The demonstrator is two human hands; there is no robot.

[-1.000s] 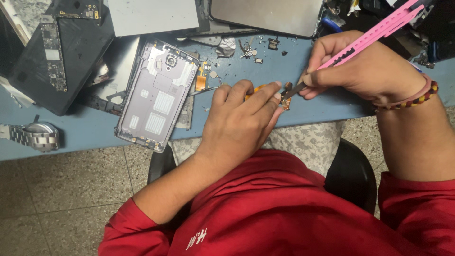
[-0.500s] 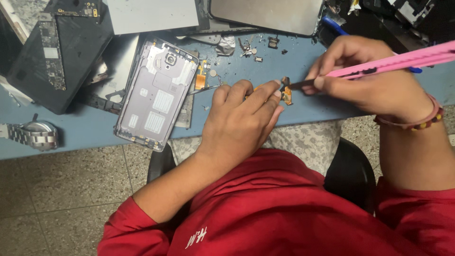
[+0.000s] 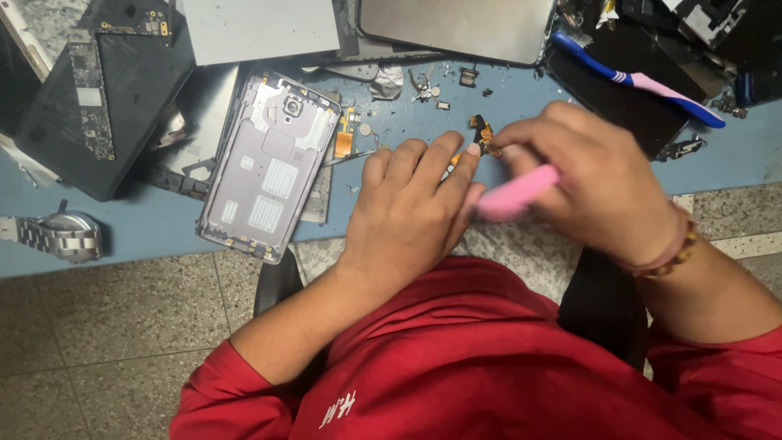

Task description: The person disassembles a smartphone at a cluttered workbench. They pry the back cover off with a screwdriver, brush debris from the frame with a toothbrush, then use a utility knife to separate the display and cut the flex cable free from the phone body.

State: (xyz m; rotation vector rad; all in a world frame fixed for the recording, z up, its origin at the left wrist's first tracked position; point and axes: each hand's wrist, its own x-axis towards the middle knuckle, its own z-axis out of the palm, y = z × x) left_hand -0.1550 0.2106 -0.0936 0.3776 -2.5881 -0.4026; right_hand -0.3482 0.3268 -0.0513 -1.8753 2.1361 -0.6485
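Left hand [image 3: 407, 216] is pinning a small orange flex part [image 3: 482, 137] at its fingertips, fingers curled narrow, over the blue bench edge [image 3: 147, 236]. Right hand [image 3: 590, 183] is closing around a pink tool [image 3: 515, 194], its tip blurred and hidden near the part. Flex part looks very light, thin, bendy and easy to tear; better gripping its stiffer connector end, not the ribbon. Silver phone frame [image 3: 269, 167] is lying just left, wristwatch [image 3: 61, 235] well apart, blue-pink toothbrush [image 3: 643, 81] beyond.
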